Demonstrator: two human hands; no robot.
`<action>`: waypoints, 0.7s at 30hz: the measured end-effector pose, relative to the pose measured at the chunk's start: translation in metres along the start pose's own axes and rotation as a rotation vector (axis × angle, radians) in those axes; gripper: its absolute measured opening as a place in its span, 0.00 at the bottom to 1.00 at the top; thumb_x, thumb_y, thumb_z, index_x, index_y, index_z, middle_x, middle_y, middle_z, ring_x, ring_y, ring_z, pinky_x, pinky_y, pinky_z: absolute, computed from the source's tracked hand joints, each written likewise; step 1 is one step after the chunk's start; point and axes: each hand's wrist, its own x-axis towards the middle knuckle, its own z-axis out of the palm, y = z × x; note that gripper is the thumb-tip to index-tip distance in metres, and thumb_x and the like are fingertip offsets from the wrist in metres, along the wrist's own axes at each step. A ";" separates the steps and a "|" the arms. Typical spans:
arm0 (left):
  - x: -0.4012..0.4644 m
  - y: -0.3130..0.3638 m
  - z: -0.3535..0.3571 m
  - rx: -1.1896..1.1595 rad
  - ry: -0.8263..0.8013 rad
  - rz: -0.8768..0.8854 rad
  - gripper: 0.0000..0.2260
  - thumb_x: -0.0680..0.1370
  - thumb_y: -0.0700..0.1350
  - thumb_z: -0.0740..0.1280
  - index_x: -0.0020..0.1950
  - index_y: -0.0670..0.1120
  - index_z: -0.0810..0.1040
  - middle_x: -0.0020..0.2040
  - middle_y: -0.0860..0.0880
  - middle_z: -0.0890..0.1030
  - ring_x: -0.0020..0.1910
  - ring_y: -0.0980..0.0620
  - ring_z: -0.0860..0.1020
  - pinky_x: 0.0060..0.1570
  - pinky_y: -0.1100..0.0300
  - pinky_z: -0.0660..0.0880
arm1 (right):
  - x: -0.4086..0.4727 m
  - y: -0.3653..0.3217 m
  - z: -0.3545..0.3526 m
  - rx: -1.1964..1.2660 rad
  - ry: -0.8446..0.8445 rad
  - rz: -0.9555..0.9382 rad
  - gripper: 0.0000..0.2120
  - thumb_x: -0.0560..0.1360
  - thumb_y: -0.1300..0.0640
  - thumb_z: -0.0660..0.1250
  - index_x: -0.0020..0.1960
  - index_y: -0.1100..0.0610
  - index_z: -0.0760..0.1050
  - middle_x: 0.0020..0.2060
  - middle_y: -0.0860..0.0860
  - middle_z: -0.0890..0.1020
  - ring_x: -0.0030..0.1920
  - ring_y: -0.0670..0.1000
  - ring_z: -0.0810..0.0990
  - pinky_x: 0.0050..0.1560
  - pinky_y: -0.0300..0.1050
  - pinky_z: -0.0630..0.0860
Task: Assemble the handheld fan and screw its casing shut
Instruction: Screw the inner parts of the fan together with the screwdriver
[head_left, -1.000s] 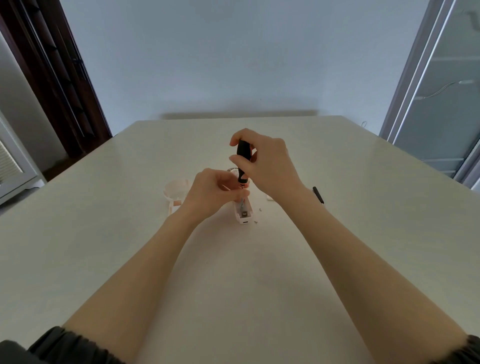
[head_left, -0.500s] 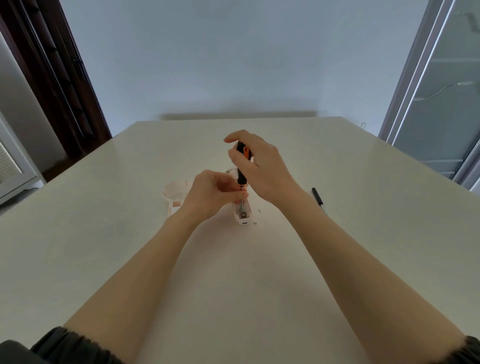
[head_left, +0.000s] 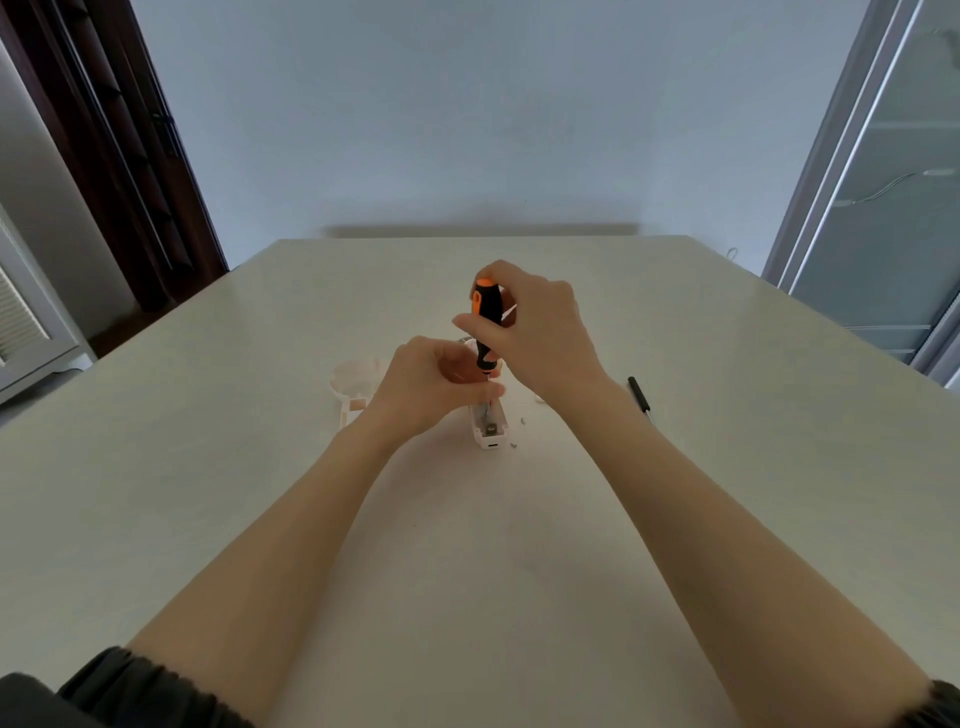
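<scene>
the fan body (head_left: 489, 427) lies open side up near the middle of the bench (head_left: 727, 467), its handle end toward the person, with dark parts showing inside the white shell. the left hand (head_left: 434, 382) is curled over its far part, fingers gripping it, likely to keep the shell from turning or sliding under the tool. the right hand (head_left: 530, 325) is wrapped around the black and orange screwdriver (head_left: 485, 325), held nearly upright with its tip down inside the shell; whether the tip sits in a screw cannot be told, since the left hand's fingers hide it. this looks like fixing an inner part before the casing goes on. just left of the body lies the other shell half (head_left: 353, 387), round end away from the person, open side up; something pinkish shows inside, too blurred to tell. tiny screws (head_left: 523, 420) lie loose by the body's right side. a thin black tool (head_left: 638, 391) lies farther right, beside the right wrist.
</scene>
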 end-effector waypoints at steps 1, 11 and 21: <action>0.000 0.001 0.000 0.006 0.001 0.006 0.05 0.68 0.42 0.76 0.42 0.46 0.84 0.37 0.55 0.84 0.36 0.60 0.81 0.38 0.76 0.71 | 0.000 0.001 0.000 -0.003 0.020 0.016 0.11 0.70 0.54 0.72 0.48 0.55 0.74 0.37 0.50 0.79 0.37 0.54 0.78 0.44 0.49 0.78; 0.000 0.001 0.001 -0.036 -0.016 0.001 0.06 0.69 0.36 0.75 0.37 0.46 0.83 0.37 0.52 0.84 0.38 0.56 0.82 0.45 0.67 0.75 | -0.003 0.006 0.009 0.030 0.058 0.055 0.09 0.73 0.54 0.67 0.46 0.56 0.68 0.37 0.51 0.75 0.36 0.53 0.72 0.38 0.47 0.72; 0.002 0.000 0.002 -0.058 -0.021 -0.014 0.03 0.69 0.37 0.74 0.41 0.43 0.84 0.38 0.51 0.84 0.39 0.58 0.82 0.43 0.71 0.75 | -0.001 0.007 -0.009 0.257 -0.095 0.069 0.15 0.73 0.67 0.62 0.54 0.53 0.76 0.45 0.54 0.81 0.40 0.56 0.83 0.42 0.50 0.82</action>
